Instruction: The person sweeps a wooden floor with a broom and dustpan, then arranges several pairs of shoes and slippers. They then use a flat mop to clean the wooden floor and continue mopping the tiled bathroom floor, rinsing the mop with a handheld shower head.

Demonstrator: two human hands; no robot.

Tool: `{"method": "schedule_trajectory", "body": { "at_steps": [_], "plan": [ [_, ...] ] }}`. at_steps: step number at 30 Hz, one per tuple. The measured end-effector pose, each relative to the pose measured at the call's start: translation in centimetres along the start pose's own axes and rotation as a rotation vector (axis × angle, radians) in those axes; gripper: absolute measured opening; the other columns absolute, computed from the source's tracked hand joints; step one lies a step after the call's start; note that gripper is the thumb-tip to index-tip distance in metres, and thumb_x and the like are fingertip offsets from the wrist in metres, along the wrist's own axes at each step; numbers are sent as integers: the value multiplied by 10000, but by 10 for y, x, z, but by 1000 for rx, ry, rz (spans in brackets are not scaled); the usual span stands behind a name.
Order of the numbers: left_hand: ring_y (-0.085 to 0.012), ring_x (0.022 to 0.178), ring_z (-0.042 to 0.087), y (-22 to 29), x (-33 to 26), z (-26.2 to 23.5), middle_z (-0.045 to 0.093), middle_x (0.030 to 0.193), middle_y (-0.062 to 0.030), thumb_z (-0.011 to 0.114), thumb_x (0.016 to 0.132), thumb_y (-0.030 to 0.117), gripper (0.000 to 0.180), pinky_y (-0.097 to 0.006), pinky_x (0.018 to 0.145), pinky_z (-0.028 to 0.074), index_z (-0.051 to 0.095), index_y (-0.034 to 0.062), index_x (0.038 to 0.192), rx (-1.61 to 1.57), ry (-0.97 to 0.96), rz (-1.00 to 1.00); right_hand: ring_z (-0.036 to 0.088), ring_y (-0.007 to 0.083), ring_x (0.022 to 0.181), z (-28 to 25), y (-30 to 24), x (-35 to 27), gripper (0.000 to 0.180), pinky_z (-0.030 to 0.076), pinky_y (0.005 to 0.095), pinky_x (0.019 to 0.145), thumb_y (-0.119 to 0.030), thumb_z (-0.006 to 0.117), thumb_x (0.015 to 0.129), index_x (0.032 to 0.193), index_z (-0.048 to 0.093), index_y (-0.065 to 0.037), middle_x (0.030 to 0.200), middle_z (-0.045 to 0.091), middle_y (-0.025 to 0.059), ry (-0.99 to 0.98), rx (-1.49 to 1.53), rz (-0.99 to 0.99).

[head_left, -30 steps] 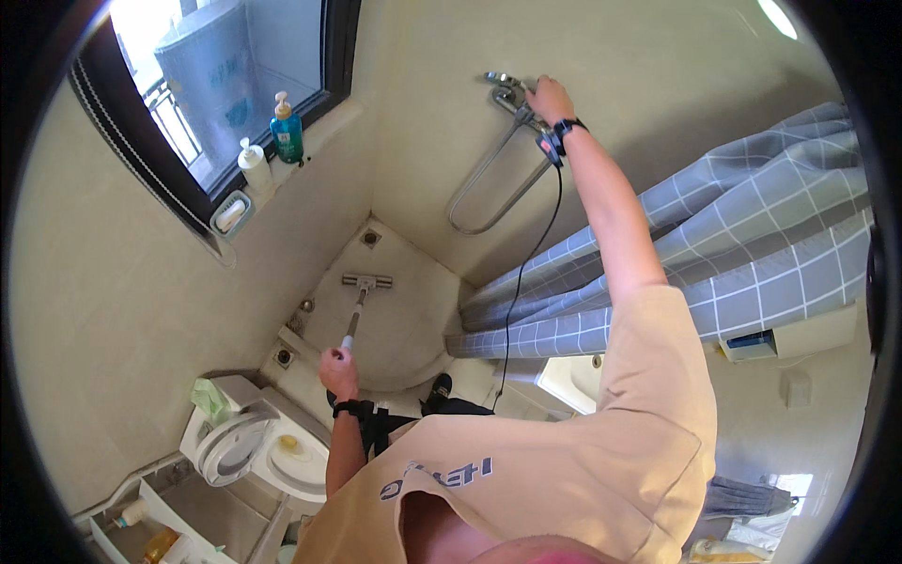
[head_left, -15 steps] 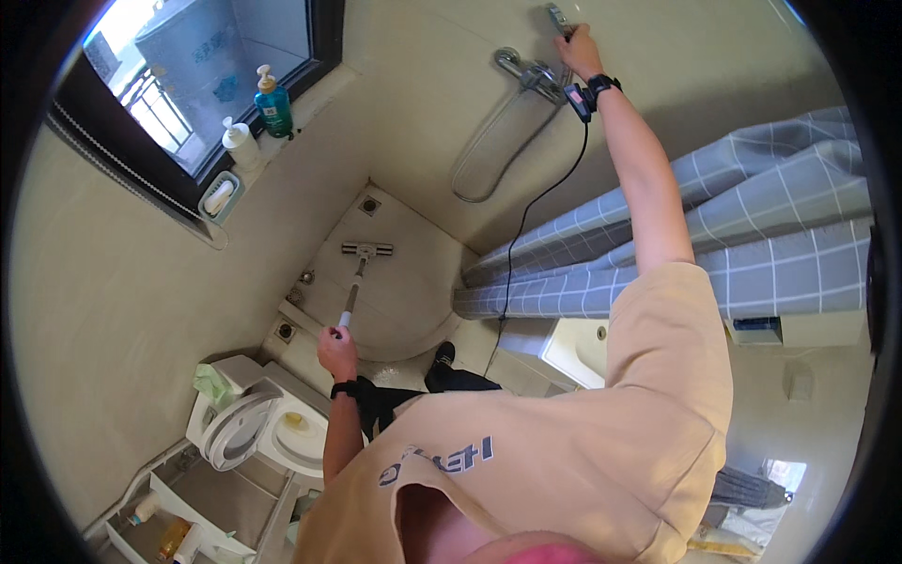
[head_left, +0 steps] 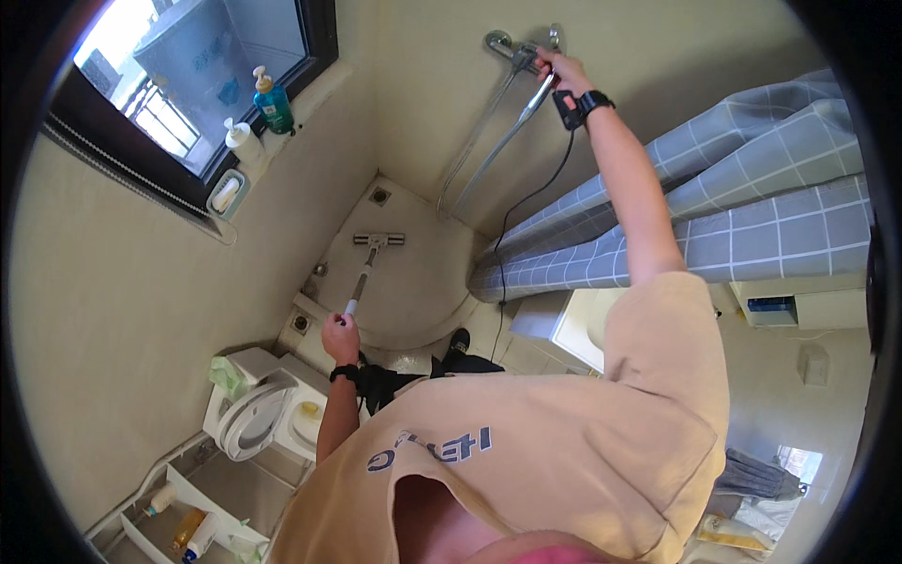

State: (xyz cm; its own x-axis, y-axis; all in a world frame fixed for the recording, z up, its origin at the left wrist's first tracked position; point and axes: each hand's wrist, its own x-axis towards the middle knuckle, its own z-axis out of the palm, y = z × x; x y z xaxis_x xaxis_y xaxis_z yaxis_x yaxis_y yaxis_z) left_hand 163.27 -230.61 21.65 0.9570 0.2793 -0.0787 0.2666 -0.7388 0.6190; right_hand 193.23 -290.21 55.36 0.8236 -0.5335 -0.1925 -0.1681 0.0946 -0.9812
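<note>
At the top of the view, the right hand (head_left: 556, 66) is raised to the chrome shower tap (head_left: 515, 47) on the beige wall and closed around the grip of the shower head (head_left: 537, 97), which slopes down and to the left from the fist. A black watch (head_left: 595, 100) sits on that wrist, and a thin black cable (head_left: 526, 202) hangs from the wrist area down toward the floor. A silver hose (head_left: 470, 146) loops down from the tap along the wall.

Lower and to the left, the left hand (head_left: 339, 336) is clenched around the upper end of a long-handled squeegee (head_left: 368, 263). The squeegee's flat crosswise head rests on the pale shower floor (head_left: 423, 282), near a small round drain (head_left: 380, 195) in the corner.

A grey checked shower curtain (head_left: 733, 216) is drawn to the right of the shower floor. On the window ledge at upper left stand 2 pump bottles, 1 teal (head_left: 272, 105) and 1 white (head_left: 242, 141), with a soap dish (head_left: 226, 194) just below them. A white toilet (head_left: 258, 414) with its seat down stands at lower left, beside the left forearm.
</note>
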Motion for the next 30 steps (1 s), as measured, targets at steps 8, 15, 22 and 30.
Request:
{"method": "schedule_trajectory", "body": {
  "at_steps": [8,15,22,30],
  "plan": [
    [-384,828,722,-105,-41,-1,734,924,-231,703,876,326,489,-480,746,565,636,-15,1220,-60,-298,-214,544,131,516,5,-3,21,244,514,296,486,-219,751,933,818,617,-51,696,604,39,31,75,-5],
    [-233,527,598,-162,-71,10,646,748,-125,642,935,382,467,-401,480,464,593,-61,1073,-129,-741,-295,537,91,484,16,129,-87,537,383,246,468,-584,908,665,790,660,-125,597,587,-19,-265,-509,-141],
    [-308,627,673,-188,-76,-50,695,790,-172,600,953,396,508,-444,578,520,581,-60,1177,-15,-839,-371,594,101,641,45,307,-204,516,487,252,605,-553,755,872,985,657,-59,815,683,38,-489,-237,269],
    [-245,567,657,-196,-117,-90,692,758,-144,609,934,340,399,-383,522,518,582,-31,1077,199,-852,-633,621,89,756,84,466,-259,551,513,240,630,-538,825,805,1087,727,-75,933,690,-7,-574,-213,422]
  ]
}}
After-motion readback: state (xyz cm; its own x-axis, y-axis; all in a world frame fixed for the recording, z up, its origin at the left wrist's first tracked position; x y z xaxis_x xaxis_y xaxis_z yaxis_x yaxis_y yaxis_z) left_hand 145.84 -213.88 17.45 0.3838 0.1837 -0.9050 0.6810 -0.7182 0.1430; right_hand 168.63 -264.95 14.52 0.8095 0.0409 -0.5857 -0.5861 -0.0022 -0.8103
